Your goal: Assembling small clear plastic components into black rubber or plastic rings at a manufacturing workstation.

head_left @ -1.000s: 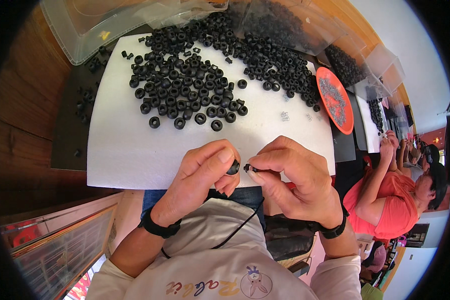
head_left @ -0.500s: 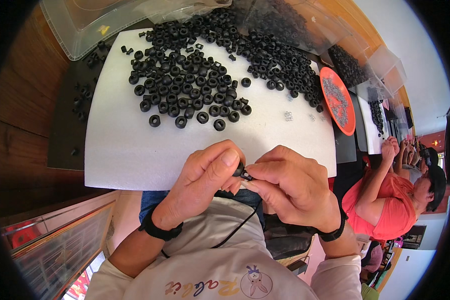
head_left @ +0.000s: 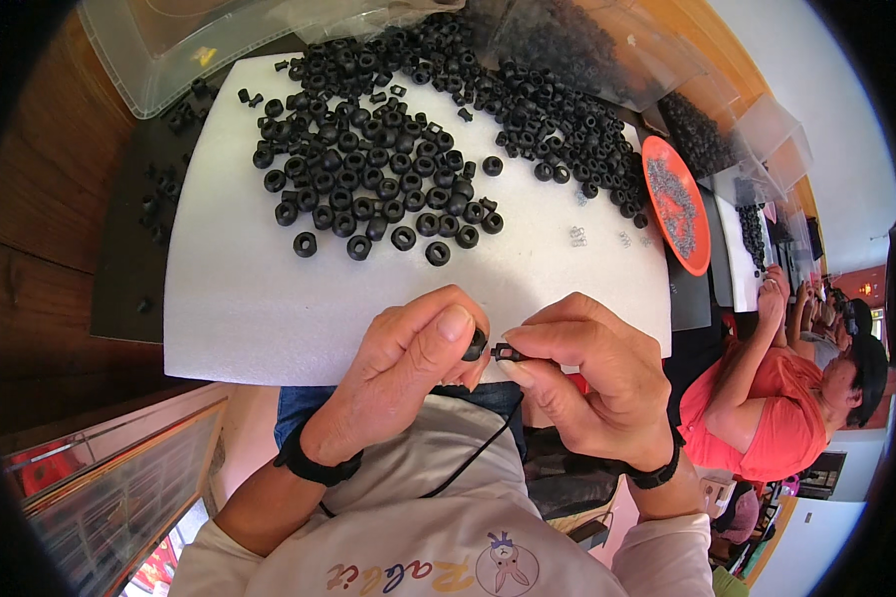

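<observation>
My left hand (head_left: 408,363) pinches a small black ring-shaped part (head_left: 476,344) between thumb and fingers, at the near edge of the white foam board (head_left: 259,298). Facing it, my right hand (head_left: 587,373) holds a tiny black insert piece (head_left: 506,351) whose tip touches the ring. A large heap of black ring parts (head_left: 388,169) covers the far half of the board, and a second spread of them (head_left: 567,129) lies to the right. Both wrists wear black bands.
An orange dish (head_left: 679,204) with small metal springs sits at the board's right edge; a few loose springs (head_left: 577,236) lie near it. Clear plastic bins (head_left: 169,50) stand at the back. A person in an orange shirt (head_left: 777,408) works to my right.
My hands were pressed tightly together half a second ago; now they have drawn slightly apart, so the ring and the small insert piece show between my fingertips.
</observation>
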Action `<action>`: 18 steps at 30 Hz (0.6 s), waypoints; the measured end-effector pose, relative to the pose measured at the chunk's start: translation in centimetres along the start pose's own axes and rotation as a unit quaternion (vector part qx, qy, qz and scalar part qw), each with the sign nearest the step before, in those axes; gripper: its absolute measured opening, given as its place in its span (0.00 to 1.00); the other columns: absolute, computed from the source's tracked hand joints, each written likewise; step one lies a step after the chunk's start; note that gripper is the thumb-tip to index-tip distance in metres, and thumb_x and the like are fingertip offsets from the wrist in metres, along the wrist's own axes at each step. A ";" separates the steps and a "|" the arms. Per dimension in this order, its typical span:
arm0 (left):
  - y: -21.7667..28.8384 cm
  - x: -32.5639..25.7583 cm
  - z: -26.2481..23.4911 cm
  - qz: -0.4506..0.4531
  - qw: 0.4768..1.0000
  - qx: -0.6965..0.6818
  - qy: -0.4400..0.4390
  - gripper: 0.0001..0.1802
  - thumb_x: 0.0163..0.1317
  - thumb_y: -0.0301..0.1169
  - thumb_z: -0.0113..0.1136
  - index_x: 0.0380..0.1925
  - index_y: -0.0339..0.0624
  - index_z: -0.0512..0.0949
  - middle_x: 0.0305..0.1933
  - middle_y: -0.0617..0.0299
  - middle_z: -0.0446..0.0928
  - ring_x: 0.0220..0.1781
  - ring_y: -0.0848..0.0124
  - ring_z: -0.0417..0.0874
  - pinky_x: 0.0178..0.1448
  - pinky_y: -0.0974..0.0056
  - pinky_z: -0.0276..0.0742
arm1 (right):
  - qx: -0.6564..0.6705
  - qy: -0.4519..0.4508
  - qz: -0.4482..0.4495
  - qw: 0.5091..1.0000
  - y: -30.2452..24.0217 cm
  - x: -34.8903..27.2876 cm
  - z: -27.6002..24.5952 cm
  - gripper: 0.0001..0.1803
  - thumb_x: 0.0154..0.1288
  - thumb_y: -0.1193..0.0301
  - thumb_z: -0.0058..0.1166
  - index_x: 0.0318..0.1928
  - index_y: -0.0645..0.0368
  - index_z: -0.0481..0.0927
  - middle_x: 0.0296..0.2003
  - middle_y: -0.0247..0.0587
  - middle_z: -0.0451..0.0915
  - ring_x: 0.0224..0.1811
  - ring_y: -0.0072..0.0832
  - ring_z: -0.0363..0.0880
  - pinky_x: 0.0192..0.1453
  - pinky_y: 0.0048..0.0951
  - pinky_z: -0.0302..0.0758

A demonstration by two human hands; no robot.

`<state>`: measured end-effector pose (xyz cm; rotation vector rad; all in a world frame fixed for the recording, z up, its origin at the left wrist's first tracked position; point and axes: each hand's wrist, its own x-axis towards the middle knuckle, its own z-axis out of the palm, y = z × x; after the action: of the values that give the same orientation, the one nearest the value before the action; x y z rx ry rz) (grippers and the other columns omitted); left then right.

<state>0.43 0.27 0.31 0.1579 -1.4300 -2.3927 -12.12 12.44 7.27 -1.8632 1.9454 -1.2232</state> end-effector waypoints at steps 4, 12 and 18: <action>0.1 0.0 0.1 -0.007 1.000 0.010 0.010 0.21 0.74 0.42 0.39 0.29 0.37 0.70 0.21 0.66 0.69 0.25 0.80 0.65 0.31 0.72 0.64 | 0.013 -0.033 0.004 0.999 -0.3 0.3 -0.4 0.14 0.52 0.82 0.61 0.41 0.64 0.77 0.31 0.46 0.78 0.26 0.35 0.80 0.28 0.28 0.76; 0.6 0.1 0.2 0.002 0.995 0.101 0.003 0.22 0.73 0.43 0.39 0.29 0.37 0.71 0.21 0.66 0.69 0.24 0.79 0.66 0.30 0.73 0.64 | -0.028 -0.055 0.020 0.998 -0.6 0.1 -0.6 0.10 0.54 0.79 0.63 0.38 0.63 0.79 0.28 0.43 0.79 0.20 0.24 0.78 0.23 0.23 0.73; 0.9 0.2 0.4 0.011 0.987 0.158 -0.006 0.23 0.73 0.44 0.39 0.29 0.36 0.71 0.20 0.65 0.67 0.22 0.78 0.67 0.28 0.72 0.64 | -0.037 -0.052 0.016 0.998 -0.5 -0.3 -0.6 0.11 0.53 0.76 0.64 0.38 0.62 0.78 0.28 0.42 0.78 0.20 0.26 0.79 0.22 0.24 0.74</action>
<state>0.39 0.15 1.26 0.2046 -1.7992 -2.1385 -12.07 13.00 7.84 -1.8818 1.9822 -1.0378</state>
